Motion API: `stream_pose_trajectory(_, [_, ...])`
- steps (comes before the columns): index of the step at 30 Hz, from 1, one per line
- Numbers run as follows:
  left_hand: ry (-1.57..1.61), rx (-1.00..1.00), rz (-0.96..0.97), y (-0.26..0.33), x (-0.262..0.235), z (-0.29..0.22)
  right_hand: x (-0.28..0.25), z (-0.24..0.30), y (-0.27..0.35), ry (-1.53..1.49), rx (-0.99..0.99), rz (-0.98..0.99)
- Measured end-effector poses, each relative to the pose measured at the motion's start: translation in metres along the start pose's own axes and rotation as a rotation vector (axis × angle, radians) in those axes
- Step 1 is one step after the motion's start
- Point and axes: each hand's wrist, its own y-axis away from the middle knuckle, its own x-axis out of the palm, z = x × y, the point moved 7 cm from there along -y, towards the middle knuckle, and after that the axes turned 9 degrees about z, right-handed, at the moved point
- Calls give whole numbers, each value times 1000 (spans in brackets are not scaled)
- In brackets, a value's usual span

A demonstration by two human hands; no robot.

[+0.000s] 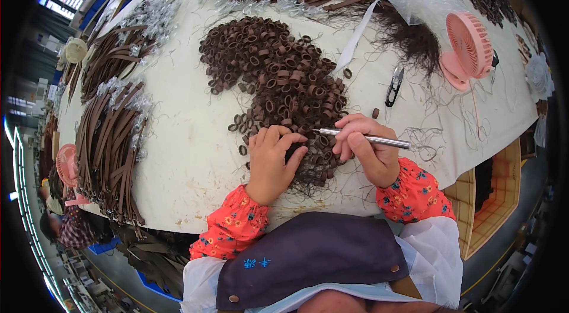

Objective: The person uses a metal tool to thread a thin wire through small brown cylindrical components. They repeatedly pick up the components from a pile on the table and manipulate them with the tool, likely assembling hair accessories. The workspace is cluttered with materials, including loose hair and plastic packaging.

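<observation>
Left hand curls at near edge of pile of brown strap loops, thumb toward fingers; cannot tell if pinching. Right hand, pile's near right, pinches metal pen-like tool, probably slippery. Loops likely light, springy; grip side walls.

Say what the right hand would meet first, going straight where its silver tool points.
The right hand would probably meet the heaped brown loops beyond its silver tool; depth is unclear.
</observation>
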Motion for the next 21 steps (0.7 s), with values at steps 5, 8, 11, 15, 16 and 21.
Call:
stream_pose_trajectory(5, [-3,-4,58,0,1,-1,1,-2,0,-37,34,-52])
stream_pose_trajectory(8, [-4,12,89,0,1,-4,-3,-3,1,-78,36,-48])
stream_pose_trajectory(11, [63,41,115,0,2,-3,-5,-6,4,-117,59,-89])
stream_pose_trajectory(15, [139,46,165,2,7,0,-6,-6,3,-109,44,-83])
stream_pose_trajectory(16, [150,40,185,1,7,0,-7,-6,3,-106,46,-79])
stream_pose_trajectory(21, [296,-20,136,2,7,4,-5,-5,2,-101,57,-68])
